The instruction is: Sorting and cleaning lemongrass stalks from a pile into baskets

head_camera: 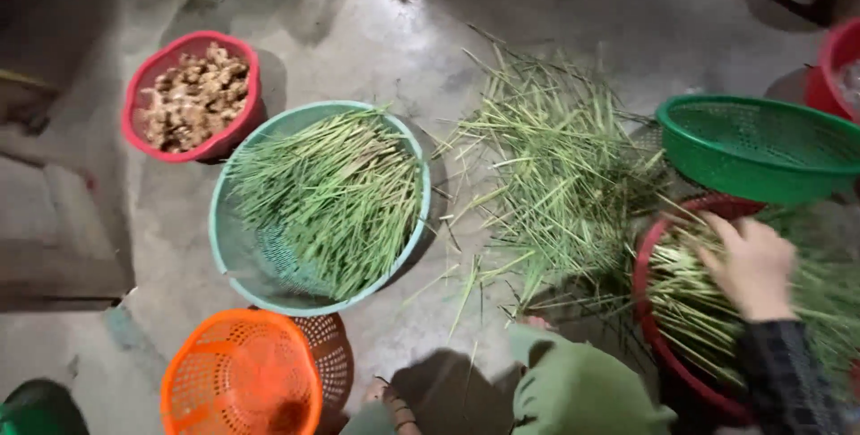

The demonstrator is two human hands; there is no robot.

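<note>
My right hand (754, 267), in a dark checked sleeve, lies on a heap of green stalks (694, 305) in a red basket (647, 260) at the right. The hand is blurred and its fingers point up and left over the stalks; whether they grip any is unclear. My left hand is not in view. A teal round basket (235, 251) in the middle holds trimmed green stalks (336, 198) laid side by side. Loose stalks and leaf trimmings (560, 166) lie scattered on the concrete floor between the two baskets.
A red bowl (146, 72) of ginger roots (193, 99) sits at the upper left. An empty green basket (757, 144) rests above the red one. An orange basket (240, 372) stands at the bottom left. A green-clad knee (578, 390) and a sandalled foot (394, 401) are at the bottom.
</note>
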